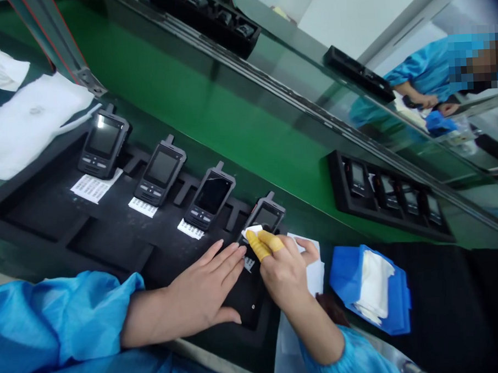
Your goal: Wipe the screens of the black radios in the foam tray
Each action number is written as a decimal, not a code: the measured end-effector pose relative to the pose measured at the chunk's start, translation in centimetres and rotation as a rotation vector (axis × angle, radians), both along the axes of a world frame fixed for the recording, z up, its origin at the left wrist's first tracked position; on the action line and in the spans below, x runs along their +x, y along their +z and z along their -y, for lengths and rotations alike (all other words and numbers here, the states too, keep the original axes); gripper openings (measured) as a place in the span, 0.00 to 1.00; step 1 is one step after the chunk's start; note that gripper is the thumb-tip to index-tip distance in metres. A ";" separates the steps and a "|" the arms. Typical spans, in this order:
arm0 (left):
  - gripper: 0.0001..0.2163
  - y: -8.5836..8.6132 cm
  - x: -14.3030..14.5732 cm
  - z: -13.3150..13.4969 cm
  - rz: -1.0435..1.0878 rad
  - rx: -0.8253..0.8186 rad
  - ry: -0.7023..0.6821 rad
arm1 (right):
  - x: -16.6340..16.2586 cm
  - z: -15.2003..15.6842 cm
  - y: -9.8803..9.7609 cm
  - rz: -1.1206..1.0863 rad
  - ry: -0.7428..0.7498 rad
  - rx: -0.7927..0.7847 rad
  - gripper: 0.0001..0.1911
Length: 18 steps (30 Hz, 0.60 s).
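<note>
Nearest the camera, at the front right corner of the black foam tray (48, 217), the left hand (204, 293) lay palm down on the foam. Its fingers (231, 259) were stretched out flat and close together, holding nothing, their tips just beside the lower end of the handset (269, 214) in the tray's rightmost slot. The right hand (286, 273) hung over that slot, two fingers in yellow cots (264, 243) pinching a small white wipe (253, 230) against the handset's lower face. This looked like cleaning of that unit; any further stroke would call for light pressure and the tray held steady. Farther along the tray, three more handsets (210, 196) leaned in their slots with label strips (190, 229) before them. Beyond the tray, on the green counter (229, 110), sat a second tray (399, 226).
</note>
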<state>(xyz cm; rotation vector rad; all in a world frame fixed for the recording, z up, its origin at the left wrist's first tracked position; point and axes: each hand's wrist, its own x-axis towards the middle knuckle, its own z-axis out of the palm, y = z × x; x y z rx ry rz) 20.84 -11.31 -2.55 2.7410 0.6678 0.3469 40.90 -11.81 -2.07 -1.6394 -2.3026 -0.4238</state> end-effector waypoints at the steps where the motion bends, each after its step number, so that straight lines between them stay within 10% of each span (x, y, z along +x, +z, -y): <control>1: 0.34 0.0 0.0 0.0 0.001 -0.001 0.000 | -0.2 0.2 0.1 0.014 -0.003 0.000 0.17; 9: 0.34 -0.3 0.1 0.0 -0.024 -0.029 -0.002 | 1.7 -3.6 0.8 0.125 -0.166 0.191 0.14; 18: 0.33 -0.6 0.2 0.1 0.012 -0.050 0.012 | 1.0 1.4 -1.2 -0.054 -0.169 0.081 0.18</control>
